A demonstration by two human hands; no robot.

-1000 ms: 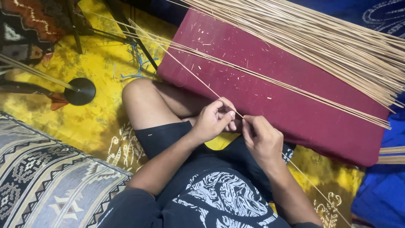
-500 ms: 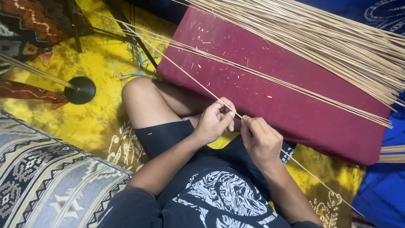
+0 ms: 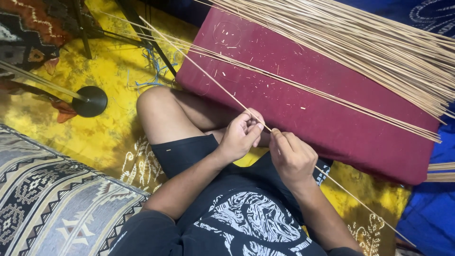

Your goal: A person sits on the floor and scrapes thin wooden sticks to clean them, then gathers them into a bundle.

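Note:
A long thin pale reed stick (image 3: 204, 73) runs diagonally from the upper left, between both hands, down to the lower right. My left hand (image 3: 242, 135) pinches it with fingertips just above my lap. My right hand (image 3: 291, 156) is closed around the same stick right beside the left. Whether a small tool sits inside the right hand is hidden. Both hands hover over my bent legs in black shorts.
A maroon cushion (image 3: 308, 106) lies ahead, carrying a few loose sticks and a large bundle of reeds (image 3: 379, 45) across its far side. A yellow patterned cloth (image 3: 102, 137) covers the floor. A black round stand base (image 3: 90, 100) sits left; a striped patterned cushion (image 3: 52, 204) lies at lower left.
The hands stay together on the stick with only slight finger shifts; the stick's far end has swung a little toward the right.

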